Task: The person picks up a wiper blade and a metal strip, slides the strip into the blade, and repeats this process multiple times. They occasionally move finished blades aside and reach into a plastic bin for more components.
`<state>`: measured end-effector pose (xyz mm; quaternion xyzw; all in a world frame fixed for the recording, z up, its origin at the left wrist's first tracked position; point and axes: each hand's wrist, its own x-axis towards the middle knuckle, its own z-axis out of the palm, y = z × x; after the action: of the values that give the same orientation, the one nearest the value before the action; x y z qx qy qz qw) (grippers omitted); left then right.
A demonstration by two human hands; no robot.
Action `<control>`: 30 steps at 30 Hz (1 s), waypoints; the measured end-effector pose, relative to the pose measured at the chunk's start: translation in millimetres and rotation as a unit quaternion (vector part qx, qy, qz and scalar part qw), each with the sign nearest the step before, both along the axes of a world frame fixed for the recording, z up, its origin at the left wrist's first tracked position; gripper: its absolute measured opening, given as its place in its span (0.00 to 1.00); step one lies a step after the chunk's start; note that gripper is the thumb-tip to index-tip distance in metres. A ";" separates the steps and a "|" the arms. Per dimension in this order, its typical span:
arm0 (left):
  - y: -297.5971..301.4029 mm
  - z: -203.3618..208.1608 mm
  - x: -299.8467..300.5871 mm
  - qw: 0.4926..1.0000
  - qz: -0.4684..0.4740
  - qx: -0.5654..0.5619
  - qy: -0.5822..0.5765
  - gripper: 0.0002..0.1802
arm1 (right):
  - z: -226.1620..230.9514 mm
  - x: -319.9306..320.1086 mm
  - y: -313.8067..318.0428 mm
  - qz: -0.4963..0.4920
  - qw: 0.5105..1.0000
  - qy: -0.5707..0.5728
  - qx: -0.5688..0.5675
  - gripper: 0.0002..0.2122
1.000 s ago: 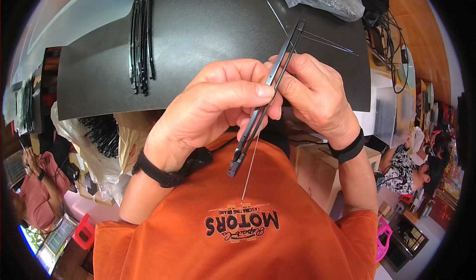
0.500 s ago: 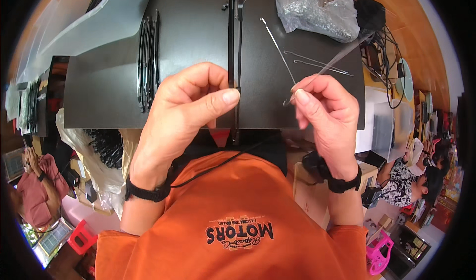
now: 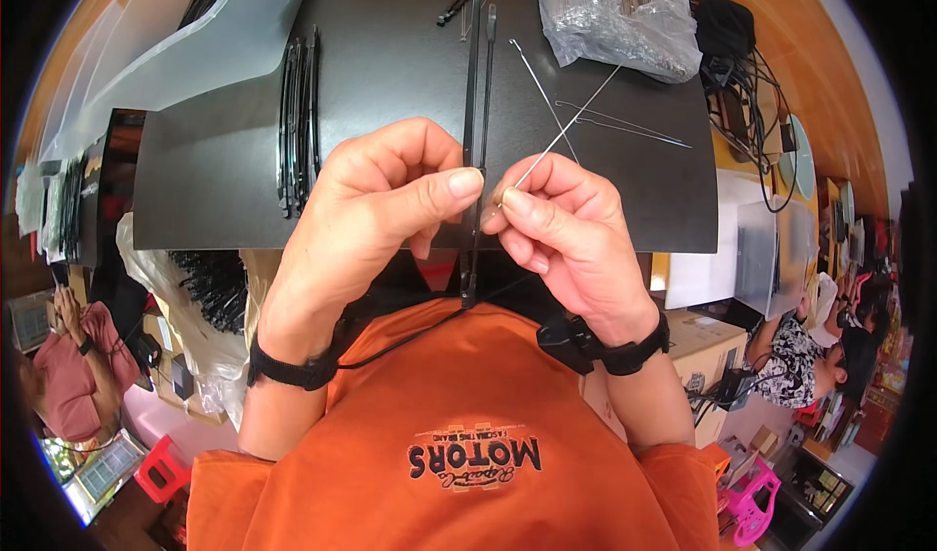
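Observation:
My left hand is closed, thumb against fingers, on a long narrow black strip standing lengthwise in front of me. A thinner black rod runs alongside the strip. Close to its right side, my right hand pinches a thin metal wire rod near its lower end, the rest slanting up to the right. That lower end lies by the strip; whether they touch I cannot tell. Beyond my right hand, another thin wire rod and hooked wires lie on the dark table.
Several black strips lie bunched at the left. A plastic bag of wire rods sits far right, beside tangled black cables. Below the table's left edge is a bag of black pieces. Other people sit at both sides.
My right hand has moved left with the wire rod, up to the black strip. My left hand and the strip have shifted slightly right, and the strip's far end now shows.

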<state>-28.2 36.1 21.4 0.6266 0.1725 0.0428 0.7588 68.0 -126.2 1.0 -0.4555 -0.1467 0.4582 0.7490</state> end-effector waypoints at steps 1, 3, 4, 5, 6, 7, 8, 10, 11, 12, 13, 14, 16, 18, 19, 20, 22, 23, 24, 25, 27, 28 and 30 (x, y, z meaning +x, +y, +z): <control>0.3 0.0 0.0 1.000 0.003 0.000 0.000 0.13 | -0.4 0.6 -1.3 0.015 1.000 0.023 0.006 0.04; 0.2 1.3 0.2 0.999 0.011 -0.030 0.003 0.13 | -1.7 2.3 -4.2 0.029 0.999 0.039 0.025 0.04; 0.7 2.3 -0.2 0.999 0.013 -0.029 0.002 0.13 | -2.1 2.7 -4.7 0.040 0.997 0.055 0.044 0.04; 1.0 4.0 -1.0 0.999 -0.001 -0.041 0.011 0.13 | -1.9 1.7 -4.5 0.040 0.997 0.055 0.044 0.04; 0.9 5.4 -1.8 0.998 -0.015 -0.053 0.019 0.12 | -1.7 0.7 -3.8 0.021 0.999 0.035 0.033 0.04; -0.6 6.5 -2.6 0.998 -0.015 -0.053 0.018 0.12 | -1.5 -0.3 -3.4 0.002 1.000 0.015 0.021 0.04; -2.5 8.1 -2.8 0.998 -0.013 -0.056 0.019 0.12 | -1.5 -0.3 -2.5 0.003 1.000 0.013 0.022 0.04; -4.1 9.3 -2.5 0.998 -0.011 -0.058 0.018 0.13 | -2.1 -0.7 -1.4 -0.014 0.999 0.021 0.029 0.04; -4.3 8.4 -2.8 0.998 -0.016 -0.051 0.020 0.13 | -1.8 -2.0 -1.0 -0.013 0.999 0.019 0.031 0.04; -4.5 7.6 -3.0 0.999 -0.021 -0.044 0.021 0.13 | -1.4 -3.6 -0.9 -0.001 0.999 0.033 0.038 0.04; -4.9 7.3 -3.3 0.999 -0.018 -0.047 0.020 0.14 | -1.3 -4.3 -0.6 0.011 0.998 0.048 0.045 0.04; -6.2 5.8 -3.9 0.999 -0.018 -0.047 0.019 0.14 | -2.9 -4.6 -0.7 0.011 0.998 0.047 0.045 0.04; -8.5 2.9 -4.9 0.998 -0.012 -0.067 -0.004 0.14 | -7.5 -5.1 -1.4 0.037 0.990 0.102 0.090 0.04; -8.3 1.0 -4.8 0.996 -0.016 -0.091 -0.010 0.15 | -12.2 -4.5 -2.9 0.042 0.986 0.126 0.105 0.04; -7.9 0.3 -4.8 0.993 -0.019 -0.116 -0.015 0.15 | -13.6 -4.4 -3.7 0.047 0.980 0.149 0.121 0.04; -6.9 0.5 -5.2 0.993 -0.018 -0.117 -0.014 0.15 | -13.0 -4.7 -4.6 0.047 0.980 0.151 0.120 0.04; -4.5 2.1 -6.1 0.989 -0.029 -0.143 -0.005 0.12 | -9.9 -5.6 -6.1 0.047 0.980 0.142 0.131 0.05; -5.2 2.1 -5.8 0.989 -0.028 -0.145 -0.003 0.12 | -9.1 -5.6 -6.4 0.048 0.980 0.143 0.129 0.05; -6.4 2.1 -5.1 0.991 -0.024 -0.128 -0.006 0.11 | -8.4 -5.0 -6.3 0.041 0.982 0.132 0.125 0.05; -6.9 1.8 -4.8 0.994 -0.019 -0.111 -0.009 0.11 | -7.7 -4.5 -6.3 0.034 0.985 0.120 0.121 0.05; -4.7 3.5 -6.0 0.993 -0.013 -0.117 -0.009 0.10 | -3.9 -2.5 -7.7 0.052 0.987 0.106 0.110 0.05; -3.5 4.3 -6.3 0.992 -0.010 -0.122 -0.011 0.09 | -2.4 -1.2 -8.7 0.067 0.989 0.090 0.101 0.05; -2.1 6.0 -6.3 0.991 -0.011 -0.130 -0.021 0.08 | -3.7 -1.6 -9.2 0.087 0.989 0.088 0.085 0.05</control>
<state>-34.5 34.0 27.4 0.5231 0.1543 0.0248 0.8378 66.4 -135.4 -2.6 -0.3335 -0.1582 0.5454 0.7525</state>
